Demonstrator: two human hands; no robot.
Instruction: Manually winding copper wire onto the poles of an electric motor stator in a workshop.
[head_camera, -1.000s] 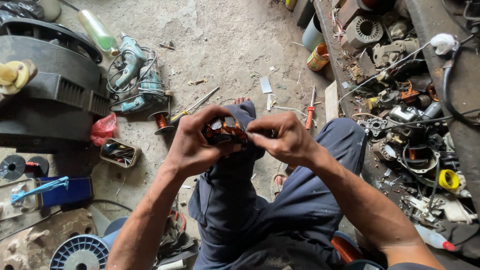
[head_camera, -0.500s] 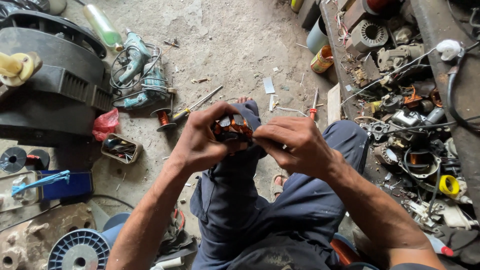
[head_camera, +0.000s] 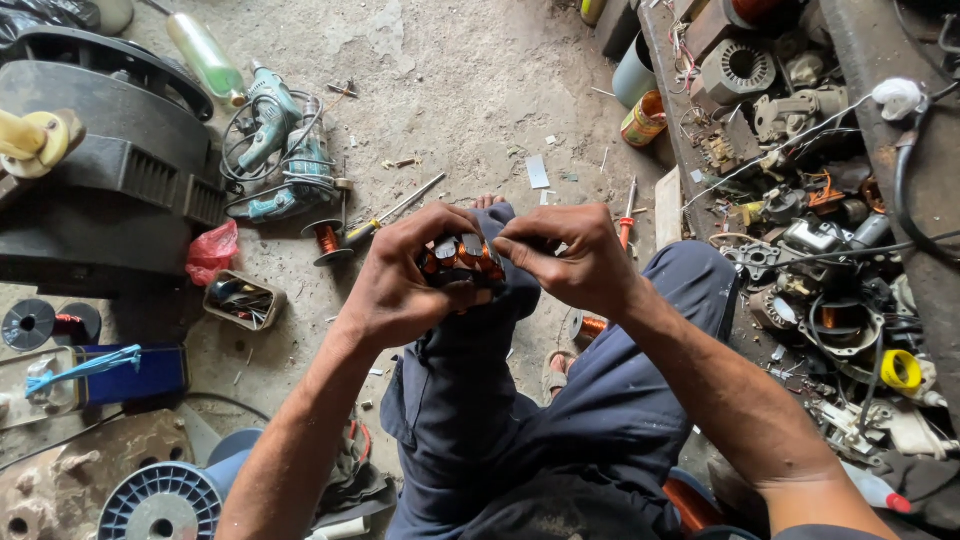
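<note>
Over your raised knee, your left hand (head_camera: 400, 285) cups a copper-wound motor coil (head_camera: 462, 262) while your right hand (head_camera: 570, 262) pinches its top edge. Beside you on the floor, a small open tin (head_camera: 243, 300) holds dark scraps.

copper-orange wound coil block with dark metal (head_camera: 462, 262) sits in my fingers, over my navy blue trousers (head_camera: 560, 420); teal power drill (head_camera: 268, 125), red plastic bag (head_camera: 212, 250).
</note>
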